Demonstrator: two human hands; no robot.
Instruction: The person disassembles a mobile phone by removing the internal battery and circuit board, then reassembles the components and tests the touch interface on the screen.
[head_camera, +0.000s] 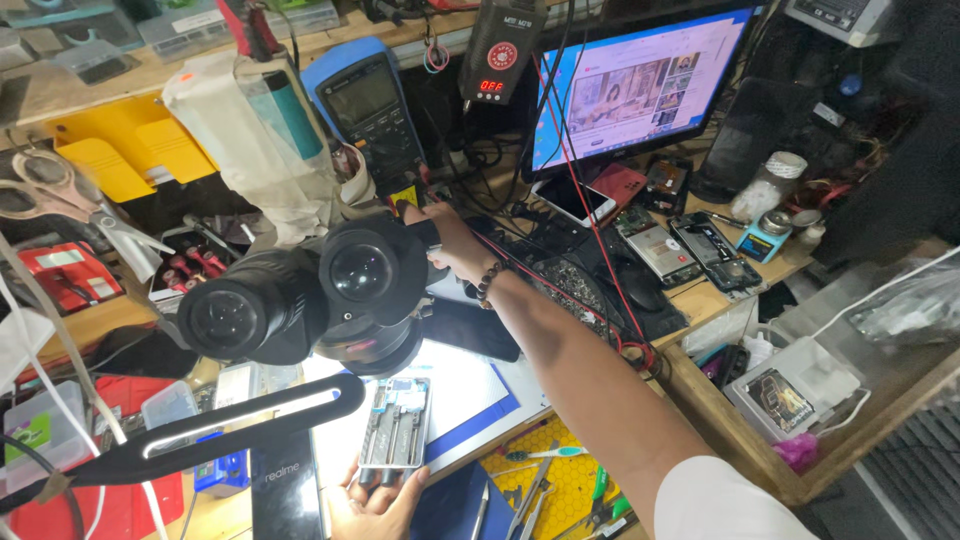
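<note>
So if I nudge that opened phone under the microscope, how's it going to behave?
The opened phone looks flat and stiff, so it would likely slide rather than roll or tip. Its exposed insides seem fragile. The left hand steadies only its near end, so a push could pivot it on the lit mat.

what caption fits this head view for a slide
Left hand holds an opened phone under a microscope; right hand reaches behind it.

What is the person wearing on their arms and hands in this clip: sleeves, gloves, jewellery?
Both hands are bare, no gloves. The right hand has a bracelet of dark round beads at the wrist, and the arm is uncovered up to a short white sleeve at the shoulder. The left hand shows only partly at the bottom edge; no ring or watch can be made out there.
</note>
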